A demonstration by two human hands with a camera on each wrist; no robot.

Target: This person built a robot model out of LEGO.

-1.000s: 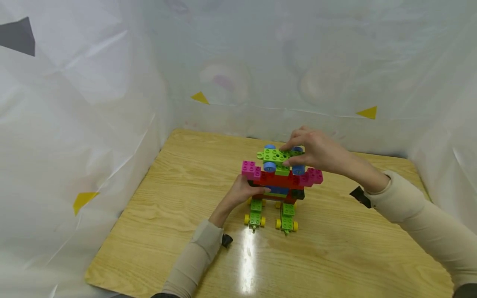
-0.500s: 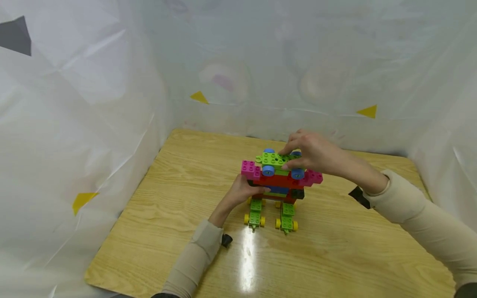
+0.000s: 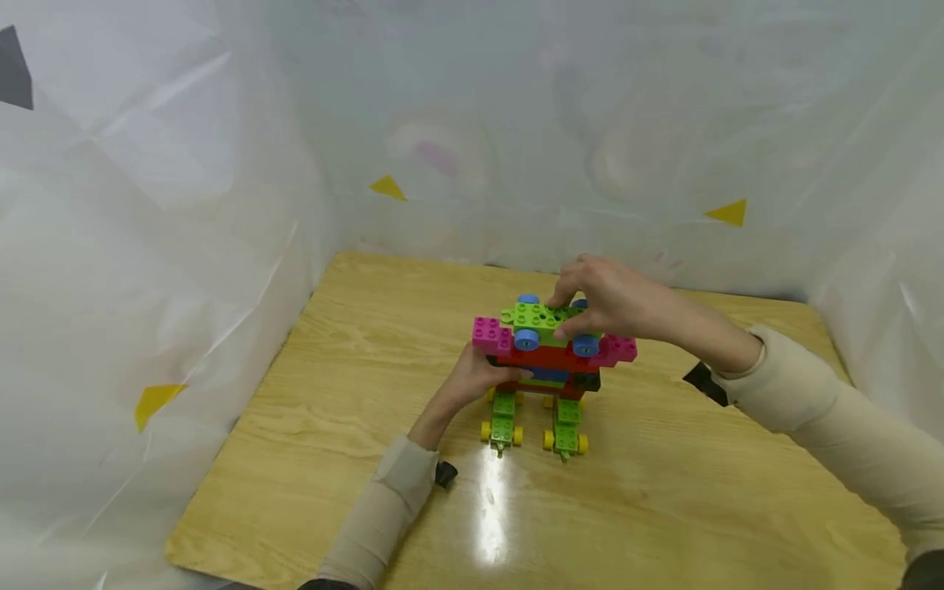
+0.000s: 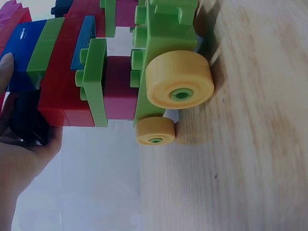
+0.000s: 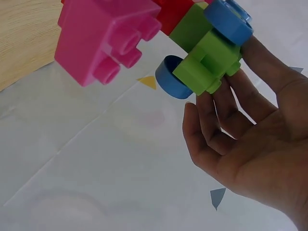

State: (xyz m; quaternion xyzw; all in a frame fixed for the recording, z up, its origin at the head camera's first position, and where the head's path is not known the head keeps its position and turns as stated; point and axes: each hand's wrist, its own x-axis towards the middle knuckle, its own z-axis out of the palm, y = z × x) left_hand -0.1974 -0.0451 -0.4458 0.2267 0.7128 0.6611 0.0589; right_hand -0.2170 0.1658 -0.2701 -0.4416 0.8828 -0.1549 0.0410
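Note:
A toy brick build stands on the table, its red middle layer [image 3: 544, 357] flanked by pink bricks [image 3: 490, 332]. Below are two green wheeled bases [image 3: 567, 419] with yellow wheels [image 4: 180, 79]. My left hand [image 3: 472, 381] grips the build's left side, thumb across the blue brick [image 4: 23, 60] at the front. On top, my right hand [image 3: 623, 301] pinches a green wheeled base [image 3: 533, 315] with blue wheels [image 5: 227, 21]. A green brick [image 5: 190, 28] lies between that base and the red layer. Whether the base is pressed fully home, I cannot tell.
The wooden table [image 3: 317, 459] is walled by pale plastic sheeting [image 3: 472, 106] at the back and both sides. Yellow tape pieces [image 3: 726, 212] mark the sheeting. Black pieces are on both sleeves [image 3: 782, 389].
My right hand has lowered the blue-wheeled base slightly onto the top of the build. My left hand keeps its grip. The head view has shifted a little.

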